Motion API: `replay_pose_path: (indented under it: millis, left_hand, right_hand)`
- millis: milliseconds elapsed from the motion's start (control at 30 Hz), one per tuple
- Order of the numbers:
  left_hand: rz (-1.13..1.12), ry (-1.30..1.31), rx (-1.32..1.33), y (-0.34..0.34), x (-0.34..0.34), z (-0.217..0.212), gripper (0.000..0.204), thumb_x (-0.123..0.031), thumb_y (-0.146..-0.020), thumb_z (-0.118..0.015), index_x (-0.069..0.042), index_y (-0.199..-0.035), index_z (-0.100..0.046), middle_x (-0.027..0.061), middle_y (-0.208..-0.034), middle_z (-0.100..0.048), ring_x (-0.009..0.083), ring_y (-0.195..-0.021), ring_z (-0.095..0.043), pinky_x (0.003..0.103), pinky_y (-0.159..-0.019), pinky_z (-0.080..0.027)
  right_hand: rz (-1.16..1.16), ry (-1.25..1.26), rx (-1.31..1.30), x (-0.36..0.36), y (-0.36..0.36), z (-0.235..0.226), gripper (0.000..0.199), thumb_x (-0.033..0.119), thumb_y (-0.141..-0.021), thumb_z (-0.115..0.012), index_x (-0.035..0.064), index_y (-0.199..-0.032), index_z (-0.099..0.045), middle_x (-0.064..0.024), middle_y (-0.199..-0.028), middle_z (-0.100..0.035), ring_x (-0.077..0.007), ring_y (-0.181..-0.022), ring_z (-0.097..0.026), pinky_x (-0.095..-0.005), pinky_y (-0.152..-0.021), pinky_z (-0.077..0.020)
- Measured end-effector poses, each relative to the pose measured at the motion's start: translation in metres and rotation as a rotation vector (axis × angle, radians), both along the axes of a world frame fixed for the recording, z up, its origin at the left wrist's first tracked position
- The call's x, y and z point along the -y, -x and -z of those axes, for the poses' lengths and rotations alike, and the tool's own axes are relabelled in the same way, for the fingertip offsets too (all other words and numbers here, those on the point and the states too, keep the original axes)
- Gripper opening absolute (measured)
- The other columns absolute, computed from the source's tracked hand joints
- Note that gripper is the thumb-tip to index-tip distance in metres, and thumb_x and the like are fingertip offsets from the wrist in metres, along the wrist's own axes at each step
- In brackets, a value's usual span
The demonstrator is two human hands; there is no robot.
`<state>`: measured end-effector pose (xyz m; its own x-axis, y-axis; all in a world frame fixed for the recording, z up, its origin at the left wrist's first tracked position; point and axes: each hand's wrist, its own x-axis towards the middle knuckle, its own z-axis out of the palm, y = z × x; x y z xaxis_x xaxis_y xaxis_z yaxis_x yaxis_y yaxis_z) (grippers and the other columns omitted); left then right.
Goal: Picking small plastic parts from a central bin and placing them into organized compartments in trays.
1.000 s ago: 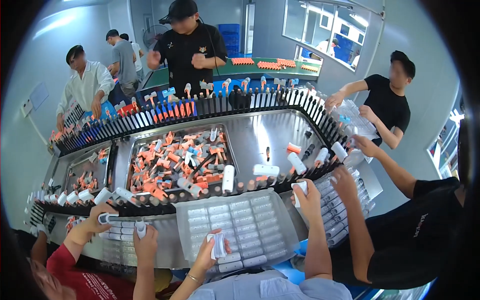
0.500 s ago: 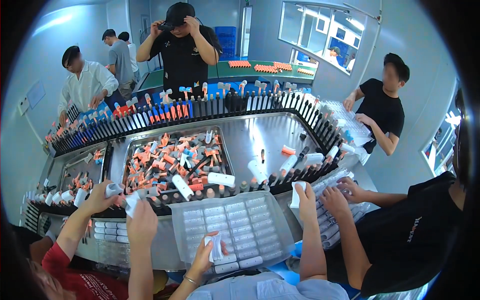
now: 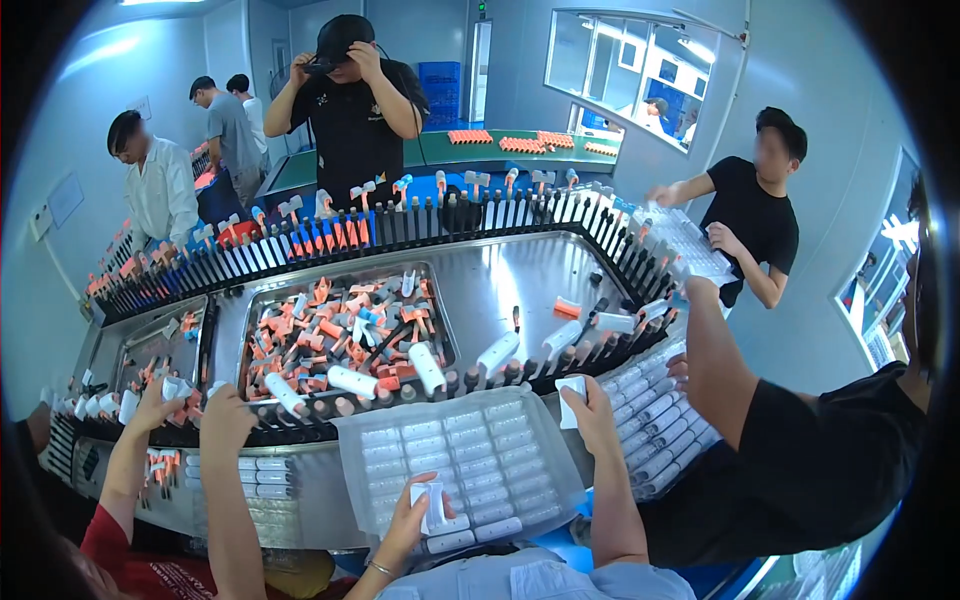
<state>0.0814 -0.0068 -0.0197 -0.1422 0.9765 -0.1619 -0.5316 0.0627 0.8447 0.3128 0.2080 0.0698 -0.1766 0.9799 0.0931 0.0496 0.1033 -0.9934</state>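
My left hand is closed around a white curved piece, just over the near edge of a clear blister tray. White tubular casings lie in the tray's nearest row; the pockets farther back look clear. Right of the tray, my right hand is raised and pinches a folded-looking white piece; whether it is cloth or plastic I cannot tell. Beyond the tray runs a row of black pegs carrying white casings, one of them a tilted casing.
A metal pan heaped with orange, grey and white parts sits inside the peg loop. Co-workers stand close on both sides; a co-worker's arm reaches forward at right. Another tray of casings lies there. A green conveyor stands behind.
The casings on the pegs have travelled left. My right hand has moved slightly left and down, still pinching its piece. The right-hand co-worker has stretched an arm forward; the left one's hands moved left.
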Motion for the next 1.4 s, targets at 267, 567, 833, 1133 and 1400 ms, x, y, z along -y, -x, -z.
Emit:
replay_pose_path:
  millis: [267,567,833,1133,1400]
  left_hand:
    - [0.017,0.017,-0.136,0.000,0.002,0.003,0.041,-0.014,-0.089,-0.049,-0.005,-0.128,-0.038,0.0132,-0.094,-0.059,0.0215,-0.081,-0.062,0.033,-0.074,-0.049]
    - [0.030,0.031,-0.127,0.000,0.004,-0.005,0.042,-0.012,-0.087,-0.051,-0.005,-0.126,-0.039,0.0133,-0.095,-0.057,0.0228,-0.080,-0.062,0.035,-0.073,-0.050]
    - [0.044,0.011,-0.137,-0.001,0.004,-0.009,0.042,-0.013,-0.086,-0.051,-0.005,-0.126,-0.039,0.0136,-0.094,-0.058,0.0233,-0.079,-0.062,0.035,-0.073,-0.051]
    - [0.039,0.007,-0.159,-0.001,0.002,-0.007,0.046,-0.020,-0.084,-0.051,-0.003,-0.125,-0.038,0.0147,-0.092,-0.057,0.0243,-0.077,-0.060,0.037,-0.071,-0.050]
    - [0.037,0.007,-0.177,-0.001,0.004,-0.004,0.046,-0.021,-0.085,-0.050,-0.003,-0.125,-0.037,0.0144,-0.091,-0.056,0.0251,-0.077,-0.061,0.037,-0.071,-0.050]
  right_hand:
    - [-0.066,-0.064,0.146,0.011,0.009,0.004,0.026,0.018,-0.082,-0.063,-0.0001,-0.100,-0.058,-0.0057,-0.084,-0.062,-0.0102,-0.075,-0.055,-0.0264,-0.065,-0.0450]
    - [-0.115,-0.106,0.219,0.019,0.019,0.013,0.034,0.021,-0.080,-0.065,-0.0007,-0.106,-0.058,-0.0085,-0.084,-0.063,-0.0121,-0.076,-0.058,-0.0270,-0.067,-0.0455]
    - [-0.175,-0.084,0.243,0.028,0.017,0.022,0.037,0.025,-0.081,-0.064,0.0014,-0.108,-0.057,-0.0091,-0.079,-0.062,-0.0122,-0.067,-0.055,-0.0274,-0.062,-0.0445]
    - [-0.199,-0.051,0.203,0.027,0.020,0.043,0.035,0.028,-0.080,-0.064,0.0003,-0.101,-0.057,-0.0092,-0.071,-0.059,-0.0146,-0.060,-0.053,-0.0299,-0.056,-0.0425]
    - [-0.235,-0.013,0.244,0.033,0.029,0.069,0.038,0.031,-0.080,-0.065,0.0006,-0.101,-0.059,-0.0102,-0.072,-0.060,-0.0167,-0.060,-0.054,-0.0305,-0.056,-0.0433]
